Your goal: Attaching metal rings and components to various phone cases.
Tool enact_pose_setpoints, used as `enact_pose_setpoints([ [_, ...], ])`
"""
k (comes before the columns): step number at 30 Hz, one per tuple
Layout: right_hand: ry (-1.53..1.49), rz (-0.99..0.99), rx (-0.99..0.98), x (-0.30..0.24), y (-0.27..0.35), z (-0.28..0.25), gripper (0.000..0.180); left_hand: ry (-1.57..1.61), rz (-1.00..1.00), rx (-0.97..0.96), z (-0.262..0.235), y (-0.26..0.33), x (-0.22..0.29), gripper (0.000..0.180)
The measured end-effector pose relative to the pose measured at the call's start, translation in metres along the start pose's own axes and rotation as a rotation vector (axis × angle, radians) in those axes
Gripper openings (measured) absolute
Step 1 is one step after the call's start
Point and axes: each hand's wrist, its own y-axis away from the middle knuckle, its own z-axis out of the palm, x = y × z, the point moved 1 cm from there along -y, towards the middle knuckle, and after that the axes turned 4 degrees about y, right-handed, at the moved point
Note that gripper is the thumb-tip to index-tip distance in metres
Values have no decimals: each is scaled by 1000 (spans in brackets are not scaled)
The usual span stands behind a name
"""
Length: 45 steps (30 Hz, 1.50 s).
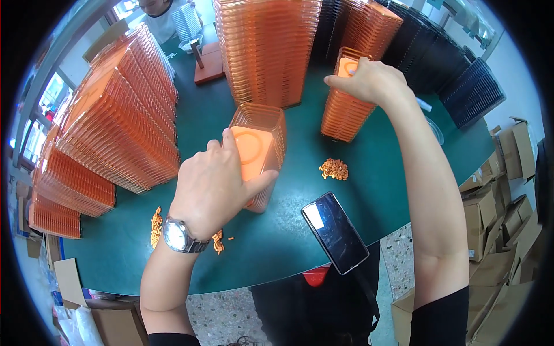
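Observation:
Near the middle of the green table, my left hand (pixel 210 184) grips an orange plastic box. Its opaque front panel (pixel 257 147) bears a raised ring, and a see-through orange shell (pixel 265 115) shows behind it. The thumb lies along the near right side, with a finger stretched over the panel. Farther right, my right hand (pixel 375 81) is closed over the top of a short stack of orange see-through trays (pixel 340 118). An orange piece (pixel 347 66) with a ring shows under its fingers, thumb pointing left. The far fingertips are partly hidden.
Tall orange tray stacks (pixel 268 52) stand at the back and left (pixel 127 115); black stacks (pixel 476 92) fill the back right. Small orange parts (pixel 334 169) lie in heaps. A phone (pixel 334 233) rests by the near edge. Cardboard boxes (pixel 485 219) crowd the right. Another person (pixel 164 17) sits opposite.

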Motion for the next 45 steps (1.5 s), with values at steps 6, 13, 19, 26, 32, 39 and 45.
enact_pose_setpoints([
  [6,-4,78,127,13,-3,-12,102,-41,-20,-38,-13,6,3,117],
  [13,-1622,-339,19,45,112,19,117,1371,282,30,-22,49,16,59],
  [19,-2099,-195,-384,19,247,78,123,1586,292,-100,35,48,67,50],
  [26,-1725,-271,-470,14,266,60,135,1877,140,-399,79,58,56,24],
  [32,-1430,-190,-156,62,260,44,66,1603,521,-579,108,71,11,20],
  [39,-928,-829,-667,-116,236,31,28,1518,743,-695,147,114,-6,25],
  [45,-748,-1013,-516,-260,226,76,22,1376,926,-513,151,121,10,15],
])
